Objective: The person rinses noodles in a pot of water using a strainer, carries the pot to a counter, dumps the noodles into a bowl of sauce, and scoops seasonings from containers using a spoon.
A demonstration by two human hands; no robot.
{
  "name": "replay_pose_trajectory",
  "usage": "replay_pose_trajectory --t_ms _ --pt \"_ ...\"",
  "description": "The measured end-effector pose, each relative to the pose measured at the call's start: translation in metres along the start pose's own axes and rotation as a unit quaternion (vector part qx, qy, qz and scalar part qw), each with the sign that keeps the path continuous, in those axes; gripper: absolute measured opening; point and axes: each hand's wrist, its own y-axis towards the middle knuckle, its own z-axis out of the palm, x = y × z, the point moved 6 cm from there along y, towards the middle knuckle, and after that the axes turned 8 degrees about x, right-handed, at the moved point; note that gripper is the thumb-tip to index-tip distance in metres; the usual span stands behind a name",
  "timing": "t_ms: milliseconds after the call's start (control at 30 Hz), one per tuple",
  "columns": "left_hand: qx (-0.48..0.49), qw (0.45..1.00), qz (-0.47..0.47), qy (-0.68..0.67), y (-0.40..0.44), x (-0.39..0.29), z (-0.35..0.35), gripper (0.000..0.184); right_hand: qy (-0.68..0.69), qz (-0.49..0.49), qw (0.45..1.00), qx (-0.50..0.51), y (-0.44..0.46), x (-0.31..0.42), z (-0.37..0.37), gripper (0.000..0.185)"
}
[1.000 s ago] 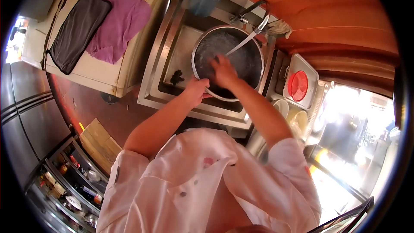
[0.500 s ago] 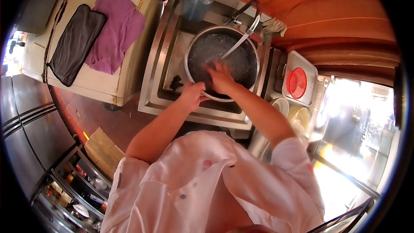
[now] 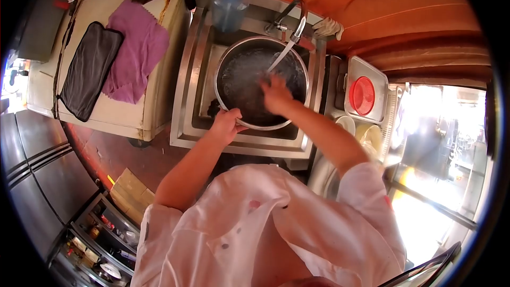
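A large round metal pot (image 3: 219, 82) sits in the steel sink (image 3: 183, 119), with dark, rippling water inside. My left hand (image 3: 227, 126) is closed on the pot's near left rim. Over the water inside the pot is my right hand (image 3: 277, 95), its fingers blurred but stretched out and apart, with nothing visible in them. Whether the fingertips are under the surface I cannot tell. From the curved faucet (image 3: 302, 18) a stream of water (image 3: 280, 57) runs into the pot, just beyond my right hand.
A blue pump bottle (image 3: 228, 10) stands at the sink's back left corner. Left of the sink, a purple cloth (image 3: 139, 48) and a dark grey cloth (image 3: 91, 69) lie on a worn white top. A red basket (image 3: 362, 95) rests in a pale tray (image 3: 353, 69) at right.
The pot has shifted slightly within the sink, toward the left side. My left hand stays on its rim, while my right hand has moved within the pot. Water keeps running.
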Motion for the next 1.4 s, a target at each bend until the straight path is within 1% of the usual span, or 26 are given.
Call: replay_pose_trajectory --t_ms 33,67,133,167,233,267,300,333,367,400,467,500,567,600,633,667,733,767,867,900,1000,1033,1133,1267,1300,1400 --pt "0.002 1.0 -0.005 0.0 0.004 0.004 0.002 0.019 -0.034 -0.02 0.999 0.036 -0.025 0.04 -0.031 0.067" --pt "0.004 1.0 -0.011 0.002 0.011 0.013 0.004 0.021 0.057 -0.08 0.993 0.072 -0.02 0.051 -0.023 0.065" --pt "0.007 1.0 -0.023 0.007 0.019 0.024 0.009 0.026 0.06 -0.087 0.994 0.018 0.005 0.035 -0.023 0.064" --pt "0.015 1.0 -0.016 0.006 0.014 0.023 0.006 0.022 0.08 -0.053 0.995 0.024 0.008 0.021 -0.023 0.062" --pt "0.023 1.0 -0.016 -0.007 0.0 0.013 -0.004 0.021 0.12 0.019 0.992 0.035 -0.002 0.005 -0.052 0.059" --pt "0.031 0.999 -0.011 -0.014 -0.001 0.007 -0.002 0.021 0.072 -0.002 0.997 0.034 -0.009 0.015 -0.048 0.057" --pt "-0.001 1.0 -0.002 -0.013 0.0 0.006 -0.001 0.02 0.024 -0.023 0.999 0.035 -0.023 0.036 -0.035 0.055" --pt "-0.002 1.0 -0.002 -0.006 0.002 0.013 0.0 0.018 -0.022 -0.044 0.998 0.039 -0.033 0.052 -0.024 0.053" --pt "-0.001 1.0 0.002 0.004 0.009 0.019 -0.001 0.017 0.054 -0.082 0.994 0.05 -0.026 0.057 -0.022 0.052" --pt "-0.001 1.0 0.008 0.017 0.015 0.017 -0.001 0.015 0.059 -0.068 0.995 0.044 -0.014 0.047 -0.032 0.053" --pt "0.005 0.999 0.0 0.034 0.008 0.013 -0.005 0.02 0.075 -0.04 0.995 0.042 0.002 0.018 -0.051 0.055" --pt "0.005 0.999 -0.006 0.033 0.005 0.01 -0.014 0.023 0.066 -0.01 0.997 0.036 0.001 0.006 -0.057 0.053" --pt "0.011 1.0 -0.001 0.018 0.004 0.008 -0.017 0.03 -0.026 0.004 1.0 0.005 -0.022 0.024 -0.042 0.05" --pt "0.01 1.0 0.005 0.019 0.005 0.009 -0.01 0.029 -0.074 0.01 0.997 -0.011 -0.03 0.035 -0.031 0.049" --pt "0.008 1.0 0.011 0.021 0.007 0.012 -0.002 0.028 -0.051 -0.019 0.998 -0.011 -0.027 0.049 -0.023 0.05" --pt "0.007 1.0 0.018 0.023 0.01 0.013 0.006 0.027 -0.025 -0.047 0.999 0.006 -0.018 0.042 -0.024 0.052" --pt "-0.002 1.0 0.019 0.02 0.0 0.008 0.014 0.024 0.035 -0.104 0.993 0.046 -0.003 0.028 -0.05 0.056" --pt "-0.001 1.0 0.014 0.013 -0.004 0.005 0.009 0.024 0.079 -0.064 0.991 0.084 -0.003 0.015 -0.063 0.055" --pt "-0.002 1.0 0.006 0.001 0.007 0.011 -0.007 0.019 -0.014 -0.002 0.999 -0.046 -0.015 0.014 -0.023 0.049" --pt "-0.004 1.0 0.004 -0.002 0.008 0.011 -0.006 0.016 -0.035 -0.033 0.999 -0.025 -0.021 0.035 -0.016 0.046" --pt "0.01 1.0 0.01 0.001 0.007 0.017 0.01 0.013 0.06 -0.104 0.993 0.02 0.004 0.026 -0.04 0.048" --pt "-0.011 1.0 0.011 0.005 0.0 0.014 0.009 0.011 0.07 -0.076 0.994 0.022 0.006 0.01 -0.056 0.051" --pt "-0.032 0.999 0.012 0.007 -0.012 -0.002 0.01 0.01 0.015 0.055 0.998 0.013 -0.016 0.007 -0.049 0.058" --pt "-0.019 0.999 0.006 0.043 0.004 0.009 0.014 0.007 0.052 -0.115 0.99 0.056 -0.007 0.026 -0.042 0.068" --pt "-0.005 0.998 -0.011 0.064 0.002 0.009 0.01 0.013 0.102 -0.1 0.988 0.056 -0.003 0.011 -0.055 0.068" --pt "-0.01 0.999 0.004 0.03 -0.006 0.002 0.004 0.009 0.067 0.001 0.996 0.066 -0.013 -0.001 -0.048 0.066"
